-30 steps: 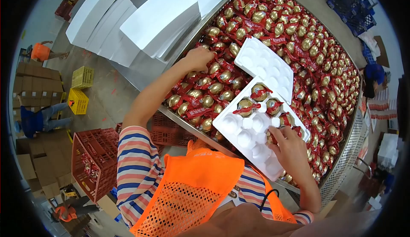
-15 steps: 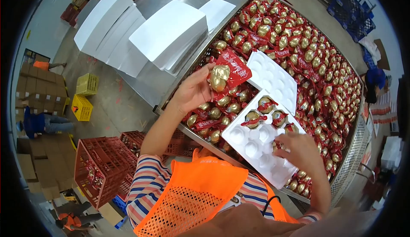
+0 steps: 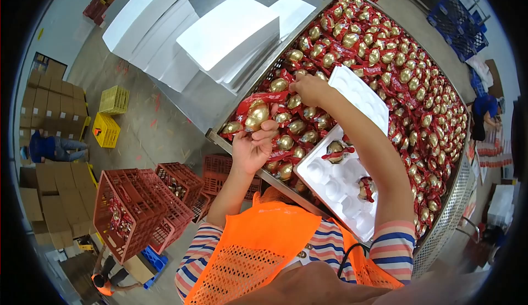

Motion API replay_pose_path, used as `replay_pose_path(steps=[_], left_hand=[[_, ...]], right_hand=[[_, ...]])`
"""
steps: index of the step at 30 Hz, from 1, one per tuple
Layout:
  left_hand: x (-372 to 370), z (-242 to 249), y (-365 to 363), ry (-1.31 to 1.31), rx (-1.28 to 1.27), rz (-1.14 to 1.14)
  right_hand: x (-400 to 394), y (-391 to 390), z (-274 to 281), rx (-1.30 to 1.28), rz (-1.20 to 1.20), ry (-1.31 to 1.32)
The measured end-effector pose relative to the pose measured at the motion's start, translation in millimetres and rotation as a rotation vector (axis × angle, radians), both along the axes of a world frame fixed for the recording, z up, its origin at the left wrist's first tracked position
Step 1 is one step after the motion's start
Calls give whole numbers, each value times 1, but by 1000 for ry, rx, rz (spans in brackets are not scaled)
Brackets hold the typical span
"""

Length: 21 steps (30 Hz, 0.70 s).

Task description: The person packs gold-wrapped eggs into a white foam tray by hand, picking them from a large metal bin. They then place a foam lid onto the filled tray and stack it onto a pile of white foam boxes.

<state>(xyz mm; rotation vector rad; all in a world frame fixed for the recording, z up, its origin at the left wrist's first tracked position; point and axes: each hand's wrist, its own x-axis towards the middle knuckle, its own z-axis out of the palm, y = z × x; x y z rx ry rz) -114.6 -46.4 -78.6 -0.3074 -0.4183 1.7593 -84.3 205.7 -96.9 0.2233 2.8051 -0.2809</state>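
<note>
My left hand [image 3: 254,144] holds a gold foil egg [image 3: 257,116] at the bin's near-left corner, thumb and fingers closed around its lower side. From the egg a red plastic wrapper [image 3: 273,98] stretches to the right. At the wrapper's far end, the fingers of my right hand [image 3: 309,89] are pinched together. Below my right forearm lies a white tray with round pockets [image 3: 329,190], resting on the eggs. Wrapped eggs sit in some pockets; others hold none. My forearm hides part of the tray. Another white pocketed piece [image 3: 360,93] lies beyond it.
Gold eggs in red wrappers [image 3: 404,74] fill the metal bin [image 3: 212,134]. White foam stacks [image 3: 228,33] stand on the metal table [image 3: 190,107] at left. Red crates [image 3: 129,211], yellow crates [image 3: 106,130] and cartons [image 3: 55,101] stand on the floor. Other people are farther off.
My right hand has left the tray and moved up and left to the wrapper. My left hand has lowered with the egg, and the spread wrapper is now drawn out narrow.
</note>
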Motion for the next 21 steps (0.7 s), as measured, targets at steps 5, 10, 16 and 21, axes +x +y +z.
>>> replay_pose_path(steps=[5, 10, 16, 21], left_hand=[[-4, -17, -26, 340, -206, 115], [5, 36, -37, 1195, -566, 167], [19, 40, -28, 1462, -576, 5], [42, 66, 16, 2449, -288, 86]], right_hand=[[-11, 7, -27, -218, -92, -276], [-17, 27, -27, -209, -6, -64], [3, 42, 23, -880, -388, 121], [54, 32, 86, -1561, -591, 486]])
